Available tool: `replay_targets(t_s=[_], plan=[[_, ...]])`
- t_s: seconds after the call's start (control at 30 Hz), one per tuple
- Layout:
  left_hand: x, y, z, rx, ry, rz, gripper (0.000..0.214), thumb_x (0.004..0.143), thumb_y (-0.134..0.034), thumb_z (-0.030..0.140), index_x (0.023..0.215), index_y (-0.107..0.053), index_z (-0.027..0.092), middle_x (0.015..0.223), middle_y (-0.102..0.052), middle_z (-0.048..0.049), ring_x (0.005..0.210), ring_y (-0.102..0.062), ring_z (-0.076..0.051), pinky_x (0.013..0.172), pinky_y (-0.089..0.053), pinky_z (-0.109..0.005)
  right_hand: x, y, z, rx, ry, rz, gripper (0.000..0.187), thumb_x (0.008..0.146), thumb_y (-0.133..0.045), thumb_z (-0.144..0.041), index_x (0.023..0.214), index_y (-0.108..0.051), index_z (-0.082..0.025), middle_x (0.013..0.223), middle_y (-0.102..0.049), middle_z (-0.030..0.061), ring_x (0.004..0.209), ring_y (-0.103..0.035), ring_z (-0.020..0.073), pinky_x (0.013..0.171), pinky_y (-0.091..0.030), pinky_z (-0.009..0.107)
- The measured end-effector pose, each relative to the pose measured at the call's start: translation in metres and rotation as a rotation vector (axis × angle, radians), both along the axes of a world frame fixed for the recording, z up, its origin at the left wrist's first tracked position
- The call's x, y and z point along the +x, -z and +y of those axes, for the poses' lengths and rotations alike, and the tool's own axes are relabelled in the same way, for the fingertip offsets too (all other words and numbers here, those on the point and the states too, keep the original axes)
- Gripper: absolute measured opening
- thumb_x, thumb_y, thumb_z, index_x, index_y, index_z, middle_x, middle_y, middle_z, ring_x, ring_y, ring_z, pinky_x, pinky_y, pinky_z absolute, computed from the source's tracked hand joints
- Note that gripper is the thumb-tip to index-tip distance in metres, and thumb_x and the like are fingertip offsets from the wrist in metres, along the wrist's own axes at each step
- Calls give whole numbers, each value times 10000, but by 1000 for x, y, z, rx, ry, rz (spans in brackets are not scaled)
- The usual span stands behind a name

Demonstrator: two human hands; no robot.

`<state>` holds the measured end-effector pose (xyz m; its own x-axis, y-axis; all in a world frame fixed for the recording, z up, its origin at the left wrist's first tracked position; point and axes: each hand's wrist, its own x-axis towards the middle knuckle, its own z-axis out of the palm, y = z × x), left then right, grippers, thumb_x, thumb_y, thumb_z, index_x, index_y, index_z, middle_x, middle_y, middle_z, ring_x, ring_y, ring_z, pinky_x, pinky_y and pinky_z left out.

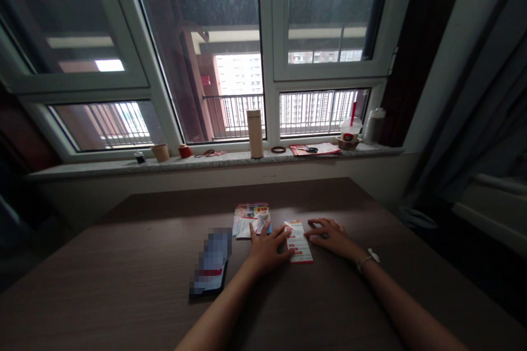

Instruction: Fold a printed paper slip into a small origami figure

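Note:
A narrow white leaflet [300, 242] with red print lies flat on the table. My left hand [267, 249] rests at its left side with fingers spread, thumb and index finger at the leaflet's edge. Other fingers of that hand reach the small pile of colourful flyers [251, 211] behind it and cover part of them. At the leaflet's right edge is my right hand [332, 237], fingers apart and slightly bent, fingertips close to the paper; whether they touch it I cannot tell. A bracelet [366, 260] is on the right wrist.
A phone [212, 263], its screen blurred, lies left of my left forearm on the brown table [123, 263]. Along the windowsill [206, 160] stand a beige flask [255, 134], a paper cup [160, 152], red papers with scissors [315, 149], and a drink cup with straw [349, 129].

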<state>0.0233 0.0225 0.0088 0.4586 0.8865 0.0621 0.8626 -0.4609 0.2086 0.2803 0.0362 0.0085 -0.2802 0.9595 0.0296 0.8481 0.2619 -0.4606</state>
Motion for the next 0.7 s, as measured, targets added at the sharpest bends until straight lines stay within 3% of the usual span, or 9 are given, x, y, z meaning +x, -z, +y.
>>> replay_targets(t_s=[0.33,0.7], plan=[[0,-2,0,-11,6,-16,604,840,-366,707,1401,-331,485,1523,-327,72,1417,-160,-386,990,154,-765,-14,1,3,131,83,-116,396,837,-469,-591,1212,-554,-500,1345,-503,-39,1250,-379,299,1017,-269,523],[0,2,2,12,10,-13,602,836,-341,725,1396,-326,503,1516,-339,78,1417,-167,-385,995,126,-774,-30,-3,0,196,156,-192,463,827,-462,-536,1281,-505,-458,1298,-505,20,1175,-402,309,951,-302,513]])
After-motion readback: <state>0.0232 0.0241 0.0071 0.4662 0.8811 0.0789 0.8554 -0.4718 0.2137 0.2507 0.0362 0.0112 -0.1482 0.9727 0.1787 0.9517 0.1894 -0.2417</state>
